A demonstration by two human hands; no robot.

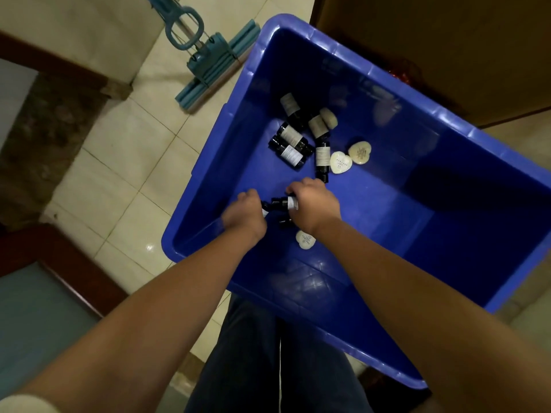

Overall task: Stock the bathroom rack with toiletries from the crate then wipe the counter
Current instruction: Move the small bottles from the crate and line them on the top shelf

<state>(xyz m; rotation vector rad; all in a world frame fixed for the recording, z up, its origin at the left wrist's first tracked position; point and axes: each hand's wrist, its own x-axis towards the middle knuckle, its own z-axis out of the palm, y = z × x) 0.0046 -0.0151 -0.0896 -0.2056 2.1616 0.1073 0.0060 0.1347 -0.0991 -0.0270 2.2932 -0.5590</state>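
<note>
A small dark bottle (pixel 278 202) lies crosswise near the front left of the crate's bottom. The right hand (pixel 313 204) grips its pale-labelled end, fingers curled round it. The left hand (pixel 247 210) is just beside it with fingers also curled. They seem to close on a second bottle (pixel 264 210), of which only a sliver shows.

These bottles look light and rigid, probably plastic, with smooth round bodies that would roll or slip if pinched loosely. Wrapping the fingers round the labelled middle, where the paper gives some friction, looks safer than holding the narrow cap end. Several could likely be carried per hand.

Farther back, more bottles (pixel 290 138) lie in a loose heap, some touching. Beside them are two heart-shaped soaps (pixel 341 163), and a third soap (pixel 305 239) lies below the right wrist. The soaps look hard and flat, so they are best pinched at the edges.

All of it sits in the blue crate (pixel 369 71) on the tiled floor (pixel 119 174), with a mop (pixel 214 67) lying beyond its far corner.
</note>
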